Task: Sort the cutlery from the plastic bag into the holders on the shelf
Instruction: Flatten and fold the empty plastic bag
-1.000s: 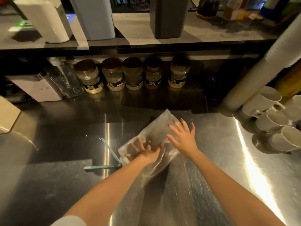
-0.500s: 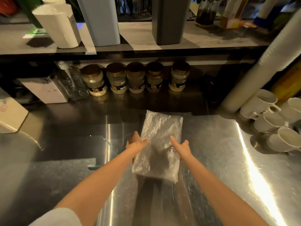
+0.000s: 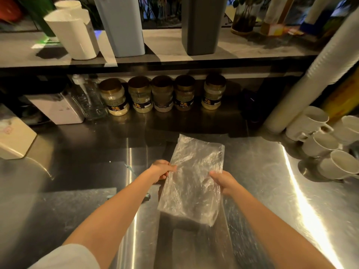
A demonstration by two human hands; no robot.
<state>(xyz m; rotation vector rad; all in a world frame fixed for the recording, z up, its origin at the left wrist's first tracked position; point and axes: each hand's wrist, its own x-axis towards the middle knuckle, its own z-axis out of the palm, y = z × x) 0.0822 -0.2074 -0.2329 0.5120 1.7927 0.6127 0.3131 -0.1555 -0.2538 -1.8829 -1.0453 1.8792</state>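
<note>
I can read no words here. The five jars [image 3: 162,94] under the shelf [image 3: 242,49] each carry a dark label [image 3: 183,103] with yellowish print, too blurred to make out. The white box [image 3: 13,138] at my far left bears a faint pink mark, also illegible.

Both forearms bare, stretched forward, drawing closer toward hands. Left hand [image 3: 162,169] pinched left edge of plastic bag [image 3: 191,162], fingers curled. Right hand [image 3: 223,182] gripped right edge, thumb on top. White sleeve [image 3: 68,257] covered left upper arm
</note>
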